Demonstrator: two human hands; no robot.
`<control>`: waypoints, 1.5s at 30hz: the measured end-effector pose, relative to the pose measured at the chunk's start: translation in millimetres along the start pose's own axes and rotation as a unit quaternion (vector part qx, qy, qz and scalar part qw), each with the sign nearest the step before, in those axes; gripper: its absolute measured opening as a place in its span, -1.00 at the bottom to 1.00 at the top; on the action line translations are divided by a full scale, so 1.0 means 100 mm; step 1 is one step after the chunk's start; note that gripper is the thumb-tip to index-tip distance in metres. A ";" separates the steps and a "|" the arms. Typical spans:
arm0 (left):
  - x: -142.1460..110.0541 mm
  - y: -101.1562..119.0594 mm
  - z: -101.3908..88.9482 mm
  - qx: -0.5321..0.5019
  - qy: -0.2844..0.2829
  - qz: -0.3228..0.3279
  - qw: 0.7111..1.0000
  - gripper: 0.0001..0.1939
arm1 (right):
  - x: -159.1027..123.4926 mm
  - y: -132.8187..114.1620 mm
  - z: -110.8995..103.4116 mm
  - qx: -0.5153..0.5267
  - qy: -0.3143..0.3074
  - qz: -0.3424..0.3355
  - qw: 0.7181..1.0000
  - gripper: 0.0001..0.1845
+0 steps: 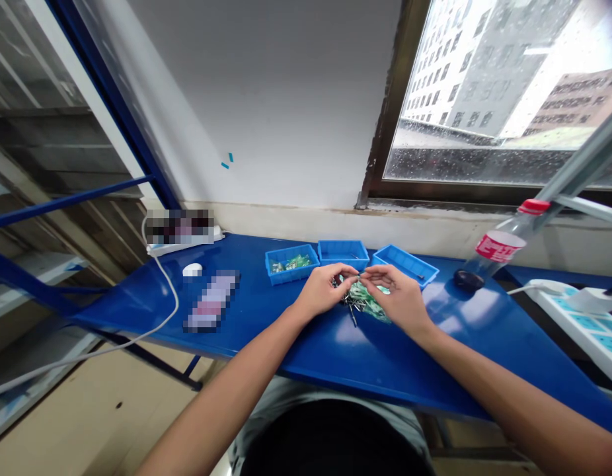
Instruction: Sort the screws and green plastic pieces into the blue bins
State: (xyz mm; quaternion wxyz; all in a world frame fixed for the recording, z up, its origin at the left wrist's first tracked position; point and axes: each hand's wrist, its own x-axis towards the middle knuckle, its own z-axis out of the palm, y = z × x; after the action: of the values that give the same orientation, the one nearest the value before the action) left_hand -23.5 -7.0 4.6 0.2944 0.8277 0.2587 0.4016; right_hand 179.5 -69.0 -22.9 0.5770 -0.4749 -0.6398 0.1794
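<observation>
My left hand and my right hand meet over the blue table, fingertips pinched together. Between them is a tiny piece, too small to make out. Just under my hands lies a heap of small metal parts, slim and silvery. Green-tinted clear plastic lies against the heap, partly covered by my right hand. Beyond my hands stand three blue trays. The left tray holds green-tinted bits and small metal parts. In the middle tray and the right tray only a few small pieces show.
A cola bottle with a red cap leans at the right, near a power strip. On the left of the table are a blurred-out flat object, a white mouse-like object and a white cable.
</observation>
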 end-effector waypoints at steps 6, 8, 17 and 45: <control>0.00 0.00 0.01 -0.023 -0.011 -0.008 1.000 -0.81 | 0.01 -0.03 0.01 -0.038 -0.043 -0.007 0.998 -0.72; 0.00 0.00 0.02 -0.041 -0.016 -0.020 0.999 -0.78 | 0.01 -0.03 0.01 -0.036 -0.042 -0.012 0.998 -0.71; 0.01 -0.02 0.01 -0.050 -0.005 -0.044 0.998 -0.80 | 0.01 -0.08 0.01 -0.049 -0.029 -0.001 0.998 -0.68; 0.00 -0.03 0.06 -0.129 0.014 -0.064 0.989 -0.64 | 0.06 -0.03 -0.05 -0.102 -0.096 0.027 0.990 -0.76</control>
State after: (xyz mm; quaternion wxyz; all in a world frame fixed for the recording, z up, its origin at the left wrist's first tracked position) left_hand -19.6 -6.6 -0.5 0.4205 0.7589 0.2608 0.4233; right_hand 183.7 -67.2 -15.1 0.4567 -0.5291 -0.6938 0.1737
